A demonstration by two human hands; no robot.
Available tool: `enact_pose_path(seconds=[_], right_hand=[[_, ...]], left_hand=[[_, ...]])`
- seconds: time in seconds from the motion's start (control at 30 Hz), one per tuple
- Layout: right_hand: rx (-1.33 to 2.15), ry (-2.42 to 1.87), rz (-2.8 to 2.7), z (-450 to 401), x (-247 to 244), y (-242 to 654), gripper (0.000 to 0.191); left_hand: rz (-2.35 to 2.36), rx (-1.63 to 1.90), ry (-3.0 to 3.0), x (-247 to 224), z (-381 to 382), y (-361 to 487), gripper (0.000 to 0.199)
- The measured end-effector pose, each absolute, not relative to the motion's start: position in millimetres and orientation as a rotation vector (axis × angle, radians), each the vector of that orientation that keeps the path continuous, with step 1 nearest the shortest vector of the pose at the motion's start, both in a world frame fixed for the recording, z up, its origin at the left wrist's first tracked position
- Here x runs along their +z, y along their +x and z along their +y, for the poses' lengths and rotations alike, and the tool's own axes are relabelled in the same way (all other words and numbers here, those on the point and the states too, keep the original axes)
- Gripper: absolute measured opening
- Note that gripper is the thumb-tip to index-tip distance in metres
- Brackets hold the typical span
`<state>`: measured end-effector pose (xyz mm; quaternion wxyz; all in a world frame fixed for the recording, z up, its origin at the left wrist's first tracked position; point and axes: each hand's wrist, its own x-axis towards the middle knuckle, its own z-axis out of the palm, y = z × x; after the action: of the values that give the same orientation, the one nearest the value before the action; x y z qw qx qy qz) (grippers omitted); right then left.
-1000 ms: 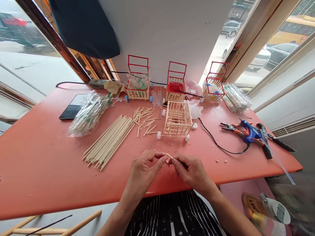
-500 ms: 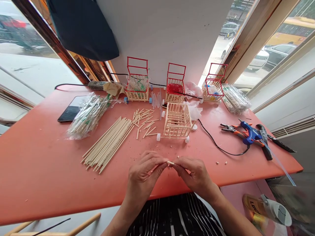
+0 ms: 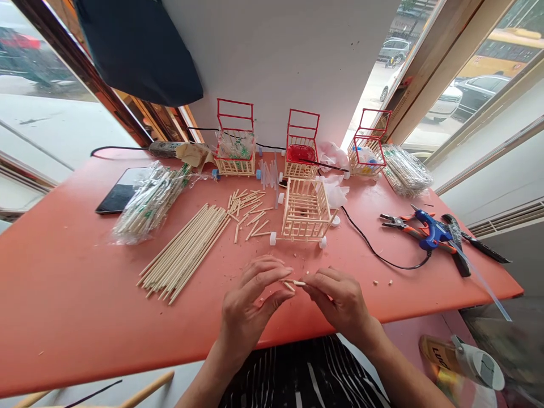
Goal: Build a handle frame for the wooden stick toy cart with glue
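Note:
My right hand (image 3: 335,292) is closed, its thumb and fingertips pinching a short wooden stick piece (image 3: 300,283). Just left of it, my left hand (image 3: 257,286) has its thumb and fingers apart. In the gap between them shows another short piece of stick (image 3: 289,287); whether it touches the left fingers or the other piece I cannot tell. Beyond both hands stands a small wooden cart (image 3: 308,209) with white wheels. Cut stick pieces (image 3: 250,209) lie scattered to its left, beside a bundle of long round sticks (image 3: 185,252).
Three small carts with red handles, one with a red tray (image 3: 301,153), line the back. A blue glue gun (image 3: 433,229) lies at right by orange-handled pliers (image 3: 402,222); its black cord crosses the table. Bagged sticks (image 3: 148,201) and a tablet (image 3: 117,192) are at left.
My left thumb and fingers have parted from the stick piece that both hands held. My right hand still pinches it, and a second piece now shows between the hands.

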<state>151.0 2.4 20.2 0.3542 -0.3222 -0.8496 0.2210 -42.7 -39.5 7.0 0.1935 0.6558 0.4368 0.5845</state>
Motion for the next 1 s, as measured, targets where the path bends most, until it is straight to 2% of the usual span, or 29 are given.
enact_pose_path(seconds=[0.37,0.77,0.8,0.93,1.0], right_hand=[[0.602,-0.838,-2.221,2.8,14.5,151.4,0.026],[0.621,-0.825,-2.213,-1.4,17.1,152.6,0.028],[0.624,-0.822,-2.206,-1.3,17.8,152.9,0.028],[0.673,-0.825,-2.172,-0.7,20.2,154.2,0.027],[0.714,-0.835,-2.153,-0.3,19.9,154.5,0.025]], left_hand=[[1.134,1.537,2.099,15.9,-31.9,-45.6,0.023],[1.176,1.469,2.108,21.8,-31.8,-44.6,0.013],[1.192,1.457,2.101,21.6,-32.8,-44.9,0.014],[1.339,1.374,1.935,19.2,-38.1,-45.3,0.039],[1.380,1.354,1.848,17.8,-39.9,-44.6,0.028]])
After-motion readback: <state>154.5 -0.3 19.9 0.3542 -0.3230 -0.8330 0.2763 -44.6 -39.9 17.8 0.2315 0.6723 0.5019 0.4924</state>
